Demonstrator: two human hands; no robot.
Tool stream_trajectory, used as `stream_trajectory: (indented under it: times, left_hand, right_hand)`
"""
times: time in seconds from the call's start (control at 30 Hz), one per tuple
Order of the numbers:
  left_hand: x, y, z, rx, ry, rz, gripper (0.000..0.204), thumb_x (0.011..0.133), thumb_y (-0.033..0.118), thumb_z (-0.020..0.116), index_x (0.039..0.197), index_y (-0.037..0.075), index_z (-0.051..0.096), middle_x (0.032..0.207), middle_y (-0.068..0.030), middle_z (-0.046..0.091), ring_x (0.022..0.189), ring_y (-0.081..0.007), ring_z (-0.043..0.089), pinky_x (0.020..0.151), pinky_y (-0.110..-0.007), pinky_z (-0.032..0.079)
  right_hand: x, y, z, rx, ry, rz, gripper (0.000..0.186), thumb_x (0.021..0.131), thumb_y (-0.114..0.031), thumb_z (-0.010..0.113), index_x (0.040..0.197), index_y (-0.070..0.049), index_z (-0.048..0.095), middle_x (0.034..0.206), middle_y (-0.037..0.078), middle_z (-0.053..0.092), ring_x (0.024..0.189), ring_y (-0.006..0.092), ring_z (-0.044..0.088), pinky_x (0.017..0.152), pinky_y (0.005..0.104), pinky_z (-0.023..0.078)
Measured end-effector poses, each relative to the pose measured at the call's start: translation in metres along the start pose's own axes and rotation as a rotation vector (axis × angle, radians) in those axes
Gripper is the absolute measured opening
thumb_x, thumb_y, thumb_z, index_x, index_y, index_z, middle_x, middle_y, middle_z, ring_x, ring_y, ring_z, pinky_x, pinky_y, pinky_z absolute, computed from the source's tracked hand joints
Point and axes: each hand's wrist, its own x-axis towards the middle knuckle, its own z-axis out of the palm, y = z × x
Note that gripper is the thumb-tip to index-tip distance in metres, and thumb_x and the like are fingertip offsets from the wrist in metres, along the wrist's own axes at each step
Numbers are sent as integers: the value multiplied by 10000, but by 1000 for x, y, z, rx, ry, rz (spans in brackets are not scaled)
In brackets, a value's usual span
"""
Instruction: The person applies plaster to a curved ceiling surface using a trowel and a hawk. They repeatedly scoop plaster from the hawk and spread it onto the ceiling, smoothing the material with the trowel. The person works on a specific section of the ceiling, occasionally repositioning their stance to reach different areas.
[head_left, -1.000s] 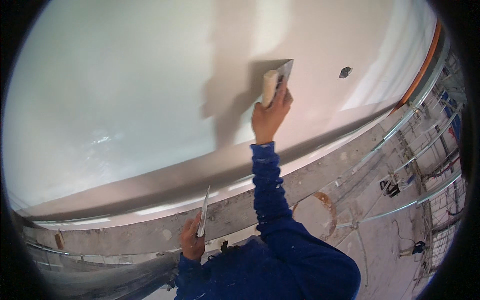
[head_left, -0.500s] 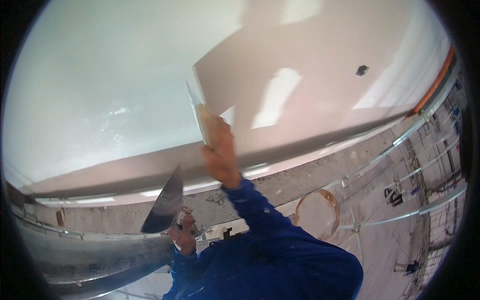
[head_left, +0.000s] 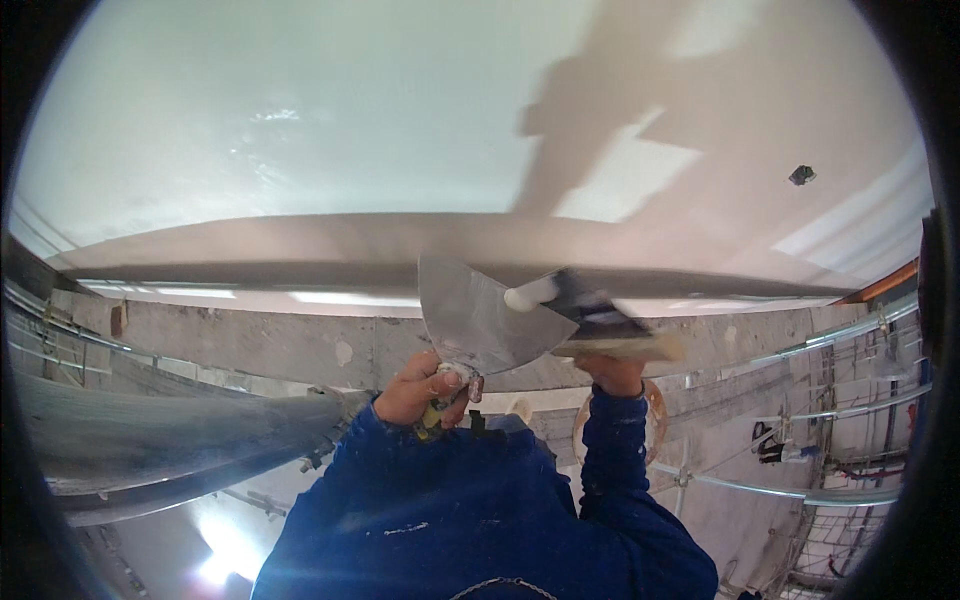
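Left hand, just left of centre and below mid-height: fingers curled in, thumb pressed against them, gripping the neck and handle of a wide putty knife. Blade fans upward into the middle of the frame, grey, smeared. Right hand, right of centre: closed around a trowel; motion blur and the tool hide most of the fingers, so their exact spacing cannot be told. Trowel's dark blade tilts toward the putty knife, near ends overlapping in view; contact cannot be told. Pale lump where the two blades meet, nature unclear.

Smooth pale wall fills the upper frame, shadow across its upper right; dark hole at far right. Blue top, lower centre, white-spotted. Metal rails lower right. Large grey tube lower left.
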Motion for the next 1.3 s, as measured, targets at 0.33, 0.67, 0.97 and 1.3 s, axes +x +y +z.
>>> stream_trajectory:
  times: [0.33,0.67,0.97,1.3]
  left_hand:
    - [73,-12,36,767,76,383,151,805,112,562,886,-15,553,797,-52,542,590,-119,511,518,-249,414]
    - [159,-37,59,1681,-31,861,574,595,-27,598,1121,200,563,809,-66,552,669,-246,569,581,-343,463]
    - [135,-79,32,1595,176,620,536,665,-10,543,1176,149,525,819,-107,533,697,-271,560,602,-361,444]
    - [109,-88,20,1452,309,570,493,717,9,540,1197,113,502,789,-123,507,708,-281,535,632,-342,430]
  right_hand:
    - [-47,30,-98,718,536,489,359,703,-146,555,1025,-3,484,931,117,538,912,250,536,837,410,435]
    - [-43,15,-100,777,363,631,371,690,-172,606,984,29,502,883,122,553,810,241,560,765,382,470]
    - [30,-60,-235,-154,1030,-277,145,700,-74,560,810,21,565,740,83,559,668,185,547,603,288,446]
    - [123,-85,-272,-784,1013,-382,365,705,-6,512,1063,65,512,782,168,595,679,212,577,635,310,452]
